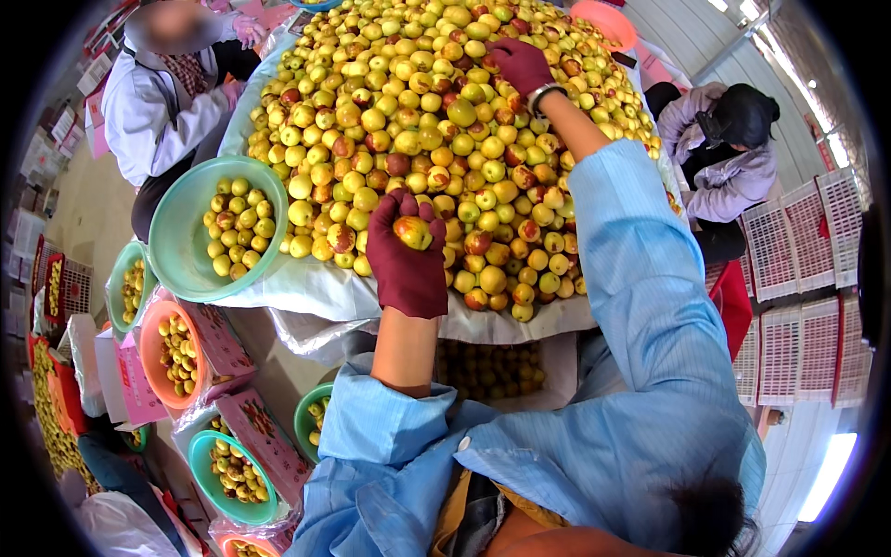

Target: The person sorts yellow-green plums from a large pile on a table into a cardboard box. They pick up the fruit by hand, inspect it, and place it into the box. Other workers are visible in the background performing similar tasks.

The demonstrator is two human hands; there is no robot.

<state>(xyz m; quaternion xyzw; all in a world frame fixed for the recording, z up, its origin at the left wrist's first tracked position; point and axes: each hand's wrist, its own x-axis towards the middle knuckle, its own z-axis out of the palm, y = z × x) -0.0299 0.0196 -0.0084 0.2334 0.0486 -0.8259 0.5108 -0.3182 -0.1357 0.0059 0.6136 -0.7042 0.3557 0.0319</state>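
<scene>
A broad heap of yellow-green jujubes (411, 143), many blotched red-brown, covers the sheeted table in front of me. My left hand (407, 275), in a maroon glove, is palm up at the near side of the heap. Its fingers curl around one jujube (413, 233) with a red and green skin. Farther out and to the right, my right hand (521, 66), gloved alike and with a bracelet at the wrist, reaches palm down onto the heap. Its fingertips touch the fruit there; whether they grip one is hidden by the glove.
A green plastic basin (167, 233) of jujubes stands at the table's left corner. Below it, an orange basin (150, 348) and a turquoise basin (202, 480) sit by pink cartons (261, 438). Co-workers sit left (156, 115) and right (731, 157). White crates (800, 230) stand at right.
</scene>
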